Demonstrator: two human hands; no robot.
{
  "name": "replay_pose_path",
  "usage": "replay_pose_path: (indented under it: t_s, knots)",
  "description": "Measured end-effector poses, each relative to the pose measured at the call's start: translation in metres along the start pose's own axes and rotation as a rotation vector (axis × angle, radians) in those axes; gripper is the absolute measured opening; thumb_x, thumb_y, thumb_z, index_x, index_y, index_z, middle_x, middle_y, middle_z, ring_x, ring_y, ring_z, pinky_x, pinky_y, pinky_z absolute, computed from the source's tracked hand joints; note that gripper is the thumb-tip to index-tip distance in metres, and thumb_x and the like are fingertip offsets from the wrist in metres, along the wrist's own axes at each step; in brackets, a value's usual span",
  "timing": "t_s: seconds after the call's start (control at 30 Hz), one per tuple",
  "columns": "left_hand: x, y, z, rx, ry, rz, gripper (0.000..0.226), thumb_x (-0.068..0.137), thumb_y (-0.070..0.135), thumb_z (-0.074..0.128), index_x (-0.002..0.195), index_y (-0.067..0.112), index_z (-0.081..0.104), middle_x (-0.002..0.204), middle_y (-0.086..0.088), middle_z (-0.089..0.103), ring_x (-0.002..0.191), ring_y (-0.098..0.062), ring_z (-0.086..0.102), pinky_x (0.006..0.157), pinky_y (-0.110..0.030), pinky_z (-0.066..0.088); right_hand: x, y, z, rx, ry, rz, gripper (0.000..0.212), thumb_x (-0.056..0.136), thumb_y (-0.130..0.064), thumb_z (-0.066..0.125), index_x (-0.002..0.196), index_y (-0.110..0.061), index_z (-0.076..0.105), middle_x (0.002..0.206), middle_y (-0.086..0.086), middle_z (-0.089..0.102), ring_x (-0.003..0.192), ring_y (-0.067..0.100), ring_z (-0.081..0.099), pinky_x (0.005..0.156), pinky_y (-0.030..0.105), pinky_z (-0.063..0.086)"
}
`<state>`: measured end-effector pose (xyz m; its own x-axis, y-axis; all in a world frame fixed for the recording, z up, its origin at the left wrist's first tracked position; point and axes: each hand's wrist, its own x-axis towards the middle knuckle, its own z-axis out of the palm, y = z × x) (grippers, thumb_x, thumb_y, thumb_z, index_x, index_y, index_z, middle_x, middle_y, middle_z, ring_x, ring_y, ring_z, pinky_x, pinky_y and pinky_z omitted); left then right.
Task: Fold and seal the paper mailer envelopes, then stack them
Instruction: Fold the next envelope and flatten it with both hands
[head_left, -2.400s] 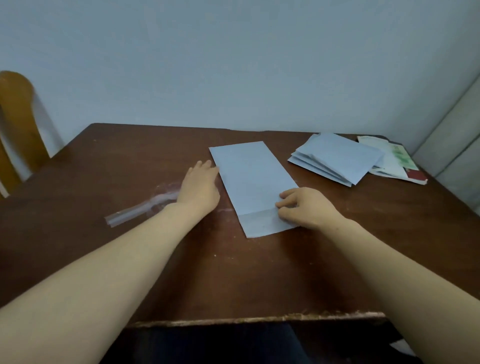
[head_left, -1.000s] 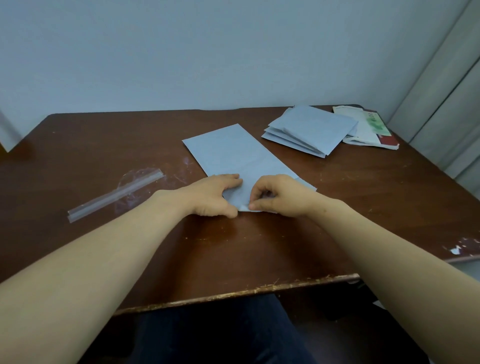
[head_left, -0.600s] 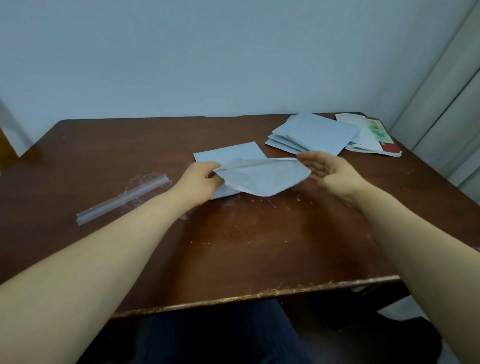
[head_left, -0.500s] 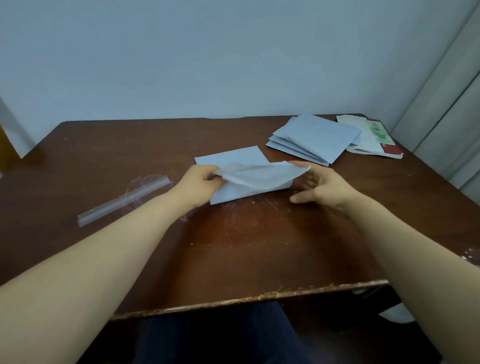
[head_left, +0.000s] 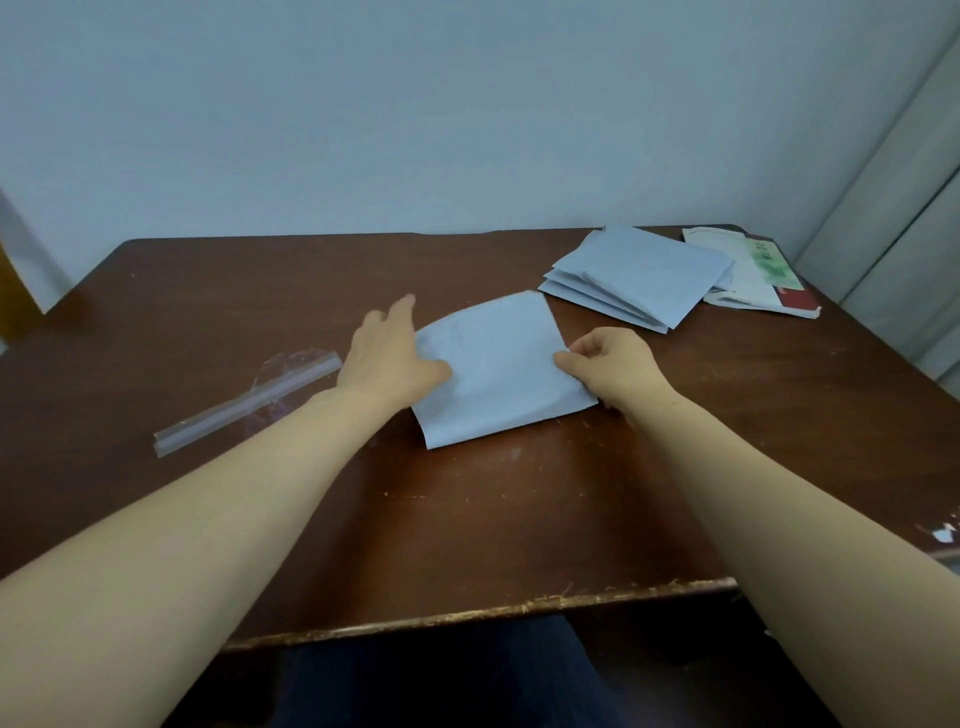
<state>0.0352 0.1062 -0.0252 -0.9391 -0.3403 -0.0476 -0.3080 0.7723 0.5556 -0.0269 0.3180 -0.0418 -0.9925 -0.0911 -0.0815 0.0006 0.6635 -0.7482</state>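
Wood, scuffed and brown, stretches from the chipped front edge of the table (head_left: 467, 618) to the folded envelope (head_left: 498, 374), which lies flat near the table's middle. It is pale blue, doubled over into a rough square and turned slightly askew. The left hand (head_left: 389, 353) lies at its left edge, fingers straight, thumb pressing on the paper. The right hand (head_left: 613, 369) pinches its right edge with curled fingers. A clear plastic strip (head_left: 249, 402) lies well apart to the left. Farther right, past a gap of wood, a stack of envelopes (head_left: 639, 275) overlaps printed papers (head_left: 758, 270) at the far corner.
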Motion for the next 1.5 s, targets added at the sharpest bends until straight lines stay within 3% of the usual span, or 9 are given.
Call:
replay_pose_path:
  t_s: [0.17,0.33,0.4,0.53,0.7,0.8,0.9,1.23,1.5]
  knots:
    - [0.011,0.007,0.009,0.173,-0.269,0.174,0.075,0.088,0.036,0.056,0.148,0.036,0.011,0.155,-0.007,0.013,0.141,-0.027,0.018,0.110,-0.041,0.029,0.002,-0.003,-0.006,-0.046,0.026,0.015,0.016,0.089,-0.031,0.059,0.092,-0.016,0.060,0.088,0.000,0.060,0.069,0.019,0.057,0.074,0.039,0.055]
    - [0.003,0.024,0.013,0.498,-0.280,0.208,0.045,0.092,0.046,0.044,0.135,0.035,0.045,0.134,-0.008,0.042,0.119,-0.031,0.046,0.096,-0.041,0.044,-0.004,0.001,-0.015,-0.116,0.200,-0.066,0.026,0.090,-0.034,0.055,0.110,-0.017,0.059,0.110,0.003,0.056,0.094,0.019,0.056,0.066,0.028,0.043]
    - [-0.004,0.034,0.016,0.488,-0.243,0.245,0.027,0.091,0.032,0.046,0.103,0.018,0.065,0.109,-0.012,0.058,0.096,-0.029,0.057,0.076,-0.034,0.048,-0.008,0.004,-0.019,-0.187,0.232,-0.081,0.025,0.091,-0.027,0.051,0.112,-0.018,0.059,0.118,0.007,0.053,0.094,0.020,0.055,0.064,0.027,0.039]
    - [-0.029,0.061,0.027,0.350,-0.322,0.232,0.031,0.087,0.017,0.051,0.057,0.010,0.045,0.060,-0.006,0.051,0.058,-0.022,0.051,0.054,-0.029,0.043,-0.009,0.002,-0.020,-0.281,0.014,-0.027,0.038,0.096,-0.018,0.041,0.132,-0.012,0.050,0.121,0.009,0.059,0.087,0.023,0.059,0.078,0.032,0.048]
    - [-0.042,0.077,0.034,0.162,-0.550,0.317,0.013,0.079,0.024,0.063,0.090,0.020,0.065,0.083,-0.004,0.054,0.077,-0.021,0.052,0.066,-0.028,0.041,-0.005,0.004,-0.011,-0.369,-0.109,-0.120,0.031,0.092,-0.016,0.046,0.116,0.000,0.059,0.122,0.014,0.060,0.110,0.029,0.055,0.093,0.043,0.047]
    - [-0.031,0.058,0.023,0.505,-0.479,0.451,0.086,0.075,0.037,0.069,0.146,0.035,0.022,0.140,-0.005,0.029,0.130,-0.026,0.030,0.103,-0.035,0.033,-0.004,0.006,-0.014,-0.357,-0.136,-0.139,0.036,0.092,-0.018,0.052,0.126,-0.011,0.058,0.135,0.003,0.055,0.123,0.021,0.050,0.102,0.038,0.042]
    - [-0.022,0.038,0.018,0.469,-0.573,0.420,0.096,0.081,0.043,0.066,0.147,0.039,-0.004,0.158,0.007,-0.009,0.146,-0.023,0.001,0.116,-0.037,0.014,-0.006,0.009,-0.019,-0.259,-0.113,-0.153,0.034,0.092,-0.014,0.052,0.124,-0.014,0.061,0.133,0.001,0.056,0.121,0.018,0.051,0.101,0.031,0.042]
    - [-0.024,0.030,0.024,0.432,-0.442,0.464,0.077,0.088,0.051,0.053,0.150,0.032,0.009,0.154,0.005,0.027,0.137,-0.019,0.033,0.102,-0.030,0.035,-0.015,0.012,-0.026,0.261,-0.032,0.119,0.016,0.081,0.001,0.067,0.086,-0.014,0.067,0.095,0.008,0.062,0.072,0.017,0.058,0.050,0.018,0.048]
    - [-0.028,0.027,0.025,0.390,-0.406,0.473,0.065,0.088,0.049,0.054,0.145,0.034,0.028,0.152,0.009,0.031,0.138,-0.018,0.032,0.107,-0.033,0.031,-0.021,0.016,-0.024,0.232,-0.044,0.126,0.019,0.077,0.003,0.071,0.091,-0.009,0.068,0.099,0.011,0.062,0.082,0.022,0.062,0.061,0.020,0.055]
